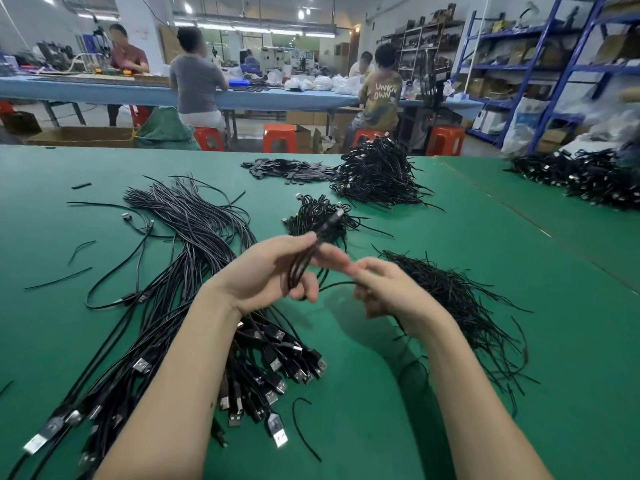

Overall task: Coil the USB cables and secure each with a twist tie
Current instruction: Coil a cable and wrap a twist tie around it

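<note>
My left hand (266,271) grips a folded black USB cable (304,263) above the green table (519,289); the bundle's upper end, blurred, sticks up past my thumb. My right hand (384,289) pinches a thin black strand (334,285) that leads to the bundle; I cannot tell whether it is the cable's tail or a twist tie. A heap of loose uncoiled USB cables (194,244) lies at the left, plugs toward me. Black twist ties (457,299) lie in a pile at the right. A small pile of coiled, tied cables (322,216) sits just beyond my hands.
A bigger heap of coiled cables (377,174) and flat black pieces (287,168) lie at the table's far side. More cables (581,174) cover the neighbouring table at right. Stray ties (301,427) lie near me. People sit at a blue bench (104,91) behind; shelves (554,64) stand at right.
</note>
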`<state>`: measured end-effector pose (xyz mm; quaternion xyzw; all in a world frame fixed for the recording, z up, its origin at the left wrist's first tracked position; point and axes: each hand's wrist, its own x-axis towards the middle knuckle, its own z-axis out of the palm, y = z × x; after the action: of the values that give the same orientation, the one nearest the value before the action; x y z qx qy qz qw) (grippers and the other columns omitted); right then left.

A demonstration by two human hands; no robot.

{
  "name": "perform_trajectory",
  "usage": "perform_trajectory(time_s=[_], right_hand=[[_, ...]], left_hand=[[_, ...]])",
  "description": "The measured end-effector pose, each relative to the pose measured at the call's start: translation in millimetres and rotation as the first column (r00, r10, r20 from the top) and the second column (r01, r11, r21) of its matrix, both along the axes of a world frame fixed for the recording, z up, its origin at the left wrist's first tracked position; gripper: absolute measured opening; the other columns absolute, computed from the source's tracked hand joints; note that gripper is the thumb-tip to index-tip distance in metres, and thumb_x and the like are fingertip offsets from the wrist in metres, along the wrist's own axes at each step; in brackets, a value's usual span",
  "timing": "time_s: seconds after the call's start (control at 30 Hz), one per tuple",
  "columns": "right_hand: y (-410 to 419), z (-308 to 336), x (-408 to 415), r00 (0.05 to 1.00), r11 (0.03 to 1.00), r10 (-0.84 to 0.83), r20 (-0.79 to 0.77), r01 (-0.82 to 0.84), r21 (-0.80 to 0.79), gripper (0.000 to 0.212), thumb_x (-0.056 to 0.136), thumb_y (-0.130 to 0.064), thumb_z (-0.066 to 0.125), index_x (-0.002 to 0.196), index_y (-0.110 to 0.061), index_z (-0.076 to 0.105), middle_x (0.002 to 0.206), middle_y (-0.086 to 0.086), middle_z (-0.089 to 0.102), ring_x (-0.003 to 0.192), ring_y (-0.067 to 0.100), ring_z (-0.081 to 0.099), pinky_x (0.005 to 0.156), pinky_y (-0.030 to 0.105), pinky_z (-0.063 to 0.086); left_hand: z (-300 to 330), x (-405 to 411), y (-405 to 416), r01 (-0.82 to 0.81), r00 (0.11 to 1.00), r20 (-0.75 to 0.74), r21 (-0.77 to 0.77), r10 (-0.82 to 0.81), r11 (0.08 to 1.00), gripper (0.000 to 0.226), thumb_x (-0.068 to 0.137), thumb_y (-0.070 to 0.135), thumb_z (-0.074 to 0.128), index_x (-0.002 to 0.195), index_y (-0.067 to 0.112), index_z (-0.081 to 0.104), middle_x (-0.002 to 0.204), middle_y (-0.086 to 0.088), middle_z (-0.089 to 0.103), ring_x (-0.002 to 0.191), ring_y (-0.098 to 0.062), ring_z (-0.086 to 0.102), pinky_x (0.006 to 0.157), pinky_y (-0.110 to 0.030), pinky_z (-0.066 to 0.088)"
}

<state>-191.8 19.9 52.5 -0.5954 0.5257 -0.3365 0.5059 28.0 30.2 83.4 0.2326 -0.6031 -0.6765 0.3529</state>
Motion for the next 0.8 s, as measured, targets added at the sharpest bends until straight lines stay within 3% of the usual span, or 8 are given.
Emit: perform_trajectory(time_s=[0.13, 0.27, 0.33, 0.4, 0.47, 0.6, 0.7, 0.8], right_hand=[[-1.7, 20.5, -3.3, 0.934, 0.977, -0.184, 0.305, 0.207, -0.044, 0.010, 0.104, -0.019, 0.055, 0.096, -0.016, 0.054, 0.074, 0.000, 0.057, 0.043, 0.007, 0.035, 0.048, 0.022, 0.046], [7.1, 33.3, 13.0, 0.932, 0.973, -0.105, 0.346, 0.168, -0.158, 0.007, 0.103, -0.013, 0.057, 0.097, -0.015, 0.053, 0.075, 0.001, 0.059, 0.040, 0.005, 0.035, 0.053, 0.024, 0.049], [11.6, 33.6, 22.7, 0.945, 0.978, -0.019, 0.326, 0.086, -0.192, 0.009, 0.101, -0.007, 0.059, 0.095, -0.014, 0.056, 0.073, 0.001, 0.062, 0.042, 0.007, 0.043, 0.055, 0.024, 0.048], [14.8, 30.6, 27.9, 0.957, 0.986, 0.076, 0.281, -0.030, -0.164, 0.011, 0.098, -0.003, 0.063, 0.093, -0.013, 0.060, 0.072, 0.000, 0.068, 0.048, 0.011, 0.056, 0.056, 0.024, 0.049], [16.3, 26.8, 29.3, 0.960, 0.991, 0.117, 0.255, -0.095, -0.096, 0.009, 0.095, -0.004, 0.067, 0.092, -0.012, 0.064, 0.075, 0.002, 0.073, 0.058, 0.016, 0.068, 0.060, 0.025, 0.055], [10.9, 16.1, 29.8, 0.990, 0.997, -0.020, 0.141, 0.030, -0.064, 0.013, 0.086, -0.012, 0.080, 0.086, -0.015, 0.067, 0.074, -0.002, 0.075, 0.065, 0.011, 0.071, 0.065, 0.022, 0.057], [5.6, 9.0, 24.8, 0.996, 0.996, -0.087, 0.023, 0.088, -0.027, 0.019, 0.082, -0.025, 0.084, 0.086, -0.015, 0.068, 0.078, 0.000, 0.077, 0.065, 0.006, 0.068, 0.060, 0.017, 0.055], [2.9, 8.1, 16.2, 0.953, 0.993, -0.045, 0.299, 0.009, 0.122, 0.015, 0.092, -0.028, 0.072, 0.103, -0.017, 0.072, 0.099, 0.000, 0.077, 0.073, 0.008, 0.069, 0.061, 0.019, 0.052]], left_hand=[[-3.8, -8.2, -2.4, -0.018, 0.921, 0.389, -0.003, 0.018, 1.000, 0.046, 0.109, 0.030, 0.033, 0.116, 0.001, 0.068, 0.121, -0.009, 0.071, 0.079, -0.025, 0.074, 0.059, -0.019, 0.053], [-10.3, -26.1, -7.6, -0.172, 0.813, 0.532, -0.171, 0.238, 0.970, 0.042, 0.110, 0.027, 0.030, 0.117, 0.002, 0.062, 0.125, -0.004, 0.068, 0.087, -0.024, 0.076, 0.064, -0.022, 0.055], [-11.5, -31.4, -10.4, -0.320, 0.798, 0.438, -0.273, 0.413, 0.907, 0.038, 0.109, 0.024, 0.030, 0.106, 0.008, 0.064, 0.113, -0.003, 0.071, 0.081, -0.017, 0.075, 0.065, -0.021, 0.055], [-12.1, -32.9, -14.1, -0.461, 0.814, 0.262, -0.254, 0.519, 0.851, 0.043, 0.110, 0.023, 0.031, 0.094, 0.012, 0.070, 0.088, 0.002, 0.075, 0.071, -0.009, 0.070, 0.063, -0.019, 0.054], [-14.4, -34.9, -16.1, -0.533, 0.807, 0.158, -0.217, 0.569, 0.818, 0.046, 0.110, 0.023, 0.032, 0.094, 0.013, 0.073, 0.082, 0.002, 0.076, 0.065, -0.006, 0.066, 0.059, -0.018, 0.050], [-14.3, -52.9, -14.2, -0.609, 0.792, -0.042, 0.027, 0.610, 0.793, 0.046, 0.110, 0.023, 0.027, 0.085, 0.009, 0.064, 0.080, -0.004, 0.075, 0.080, -0.020, 0.071, 0.072, -0.029, 0.053], [-10.9, -59.6, -15.9, -0.564, 0.745, -0.239, 0.273, 0.623, 0.780, 0.043, 0.111, 0.026, 0.024, 0.075, 0.016, 0.045, 0.053, 0.006, 0.047, 0.059, -0.015, 0.060, 0.064, -0.025, 0.047], [-8.0, -50.5, -13.8, -0.313, 0.789, -0.382, 0.426, 0.482, 0.849, 0.040, 0.109, 0.028, 0.027, 0.071, 0.020, 0.036, 0.057, 0.007, 0.023, 0.048, -0.010, 0.030, 0.052, -0.024, 0.031]])
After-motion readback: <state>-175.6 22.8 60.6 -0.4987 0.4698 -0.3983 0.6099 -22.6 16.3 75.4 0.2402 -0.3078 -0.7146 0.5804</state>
